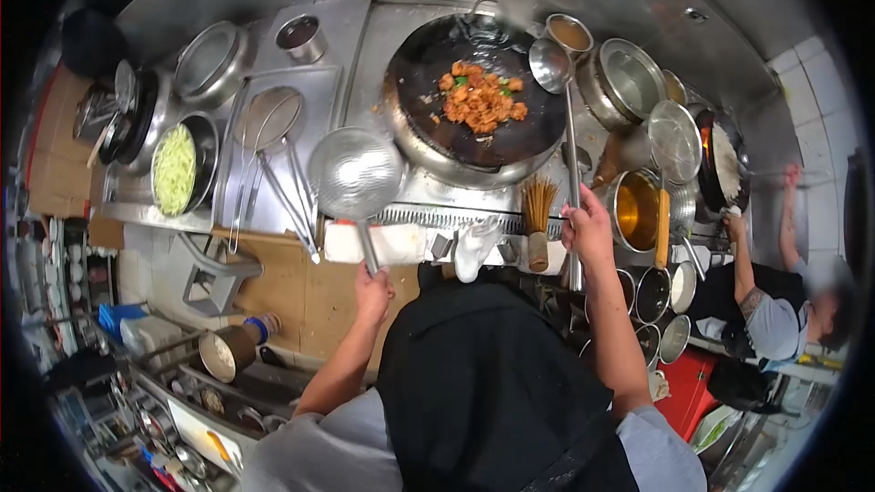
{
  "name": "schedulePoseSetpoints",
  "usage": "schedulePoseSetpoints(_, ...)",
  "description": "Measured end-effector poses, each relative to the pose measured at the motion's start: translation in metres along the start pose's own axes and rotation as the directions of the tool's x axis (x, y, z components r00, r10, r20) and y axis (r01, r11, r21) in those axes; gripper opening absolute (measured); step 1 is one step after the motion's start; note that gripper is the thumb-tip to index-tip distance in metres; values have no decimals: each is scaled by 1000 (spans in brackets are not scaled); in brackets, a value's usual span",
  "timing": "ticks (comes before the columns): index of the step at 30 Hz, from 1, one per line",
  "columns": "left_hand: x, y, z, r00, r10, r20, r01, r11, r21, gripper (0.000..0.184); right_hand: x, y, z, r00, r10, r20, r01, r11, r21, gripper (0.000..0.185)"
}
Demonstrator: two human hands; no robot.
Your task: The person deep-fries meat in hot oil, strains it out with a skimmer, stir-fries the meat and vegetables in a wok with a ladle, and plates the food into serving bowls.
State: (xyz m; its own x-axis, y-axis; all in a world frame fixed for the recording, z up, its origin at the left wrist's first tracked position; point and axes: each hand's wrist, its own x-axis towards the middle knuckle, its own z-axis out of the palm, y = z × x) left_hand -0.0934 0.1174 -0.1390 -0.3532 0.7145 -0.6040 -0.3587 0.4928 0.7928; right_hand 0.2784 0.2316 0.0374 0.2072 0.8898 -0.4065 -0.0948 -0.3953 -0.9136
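From my end, head cam: steel bench (266,47) runs along a metal back wall, white tiles (809,105) past its R end. Tray (321,89) on L part w/ a skimmer (266,118) in it; bowl (207,164) of shredded veg (174,169) nr the front-L corner. Wok (538,132) sits mid-bench, fried pcs (483,111) heaped in it. Cloth (474,249) & brush (538,219) at front edge, oil pot (622,184) R of those. Co-worker (775,321) by the R end. Cardboard (301,296) on floor, L side.

My L hand (374,294): closed round handle of strainer (355,167), just off front edge, forearm angled up & fwd; strainer's round end btwn tray & wok. My R hand (589,226): fingers wrapped on handle of ladle (551,66), forearm raised at front edge, handle running front to back; ladle's cup at wok's R rim, can't tell if touching.
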Motion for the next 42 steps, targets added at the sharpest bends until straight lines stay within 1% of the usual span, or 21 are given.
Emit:
schedulePoseSetpoints(2, -2, -2, -10, 972, -150, 182, 118, 977, 177, 54, 29, 15, 7, 986, 85, 142, -92, 995, 47, 63)
schedulePoseSetpoints(3, 4, -9, -14, 994, 39, 105, -79, 909, 409, 57, 34, 20, 9, 957, 144, 253, -173, 980, 95, 64)
schedulePoseSetpoints(5, 0, 5, -3, 931, 359, 64, -295, 639, 710, 69, 29, 18, 10, 925, 182, 332, -207, 978, 40, 65)
schedulePoseSetpoints(7, -18, 53, 20, 776, 564, 284, -428, 139, 893, 72, 29, 6, -2, 854, 210, 476, -169, 977, -129, 64)
schedulePoseSetpoints(8, -14, 58, 32, 733, 562, 383, -538, 134, 832, 74, 31, 11, -20, 852, 222, 475, -181, 975, -131, 64)
schedulePoseSetpoints(9, -11, 61, 46, 686, 552, 475, -635, 135, 760, 75, 31, 19, -40, 882, 4, 471, 186, 916, -355, 62)
schedulePoseSetpoints(10, -8, 63, 61, 653, 477, 588, -723, 164, 671, 76, 26, 26, -55, 829, -200, 523, 502, 679, -536, 61)
schedulePoseSetpoints(11, -3, 59, 76, 618, 399, 678, -773, 153, 615, 86, 11, 8, -63, 810, -269, 522, 584, 451, -675, 59)
schedulePoseSetpoints(14, -5, 39, 125, 613, 197, 765, -770, -70, 635, 91, -20, 0, -84, 844, -288, 452, 532, 339, -776, 63)
schedulePoseSetpoints(17, -2, 38, 162, 637, -75, 768, -770, -1, 638, 83, -30, 26, -104, 901, -260, 349, 433, 477, -765, 66)
schedulePoseSetpoints(20, 17, 28, 177, 569, -57, 820, -810, 133, 571, 71, -31, 68, -118, 906, -356, 229, 416, 649, -636, 68)
schedulePoseSetpoints(22, 37, 18, 182, 612, 1, 791, -745, 337, 575, 59, -47, 58, -104, 981, -116, 157, 174, 887, -427, 68)
schedulePoseSetpoints(23, 48, 22, 184, 659, -17, 752, -638, 518, 570, 56, -60, 45, -95, 988, 89, 129, -57, 970, -235, 68)
schedulePoseSetpoints(24, 59, 25, 184, 702, -50, 711, -500, 677, 541, 53, -64, 53, -98, 981, 82, 178, -50, 982, -180, 67)
schedulePoseSetpoints(25, 68, 29, 182, 744, -153, 651, -130, 922, 366, 50, -71, 51, -98, 974, 95, 207, -67, 988, -138, 66)
schedulePoseSetpoints(26, 76, 30, 176, 738, -279, 615, 270, 957, 110, 47, -78, 48, -98, 965, 106, 239, -85, 992, -97, 66)
schedulePoseSetpoints(27, 66, 52, 172, 697, -259, 668, 404, 912, -68, 47, -86, 42, -97, 959, 104, 263, -85, 993, -83, 66)
schedulePoseSetpoints(30, 45, 105, 173, 716, -170, 677, 432, 870, -239, 49, -117, 2, -95, 940, 164, 300, -155, 987, -51, 64)
schedulePoseSetpoints(36, 114, 113, 243, 739, -348, 576, 452, 891, -41, 30, -147, -39, -106, 948, 124, 292, -86, 986, -140, 64)
schedulePoseSetpoints(39, 105, 83, 268, 904, -220, 367, 281, 952, -122, 29, -153, -56, -115, 942, 118, 315, 15, 921, -389, 64)
schedulePoseSetpoints(42, 10, 91, 247, 850, -292, 438, 399, 901, -173, 25, -174, -98, -139, 835, -49, 548, 449, 637, -627, 67)
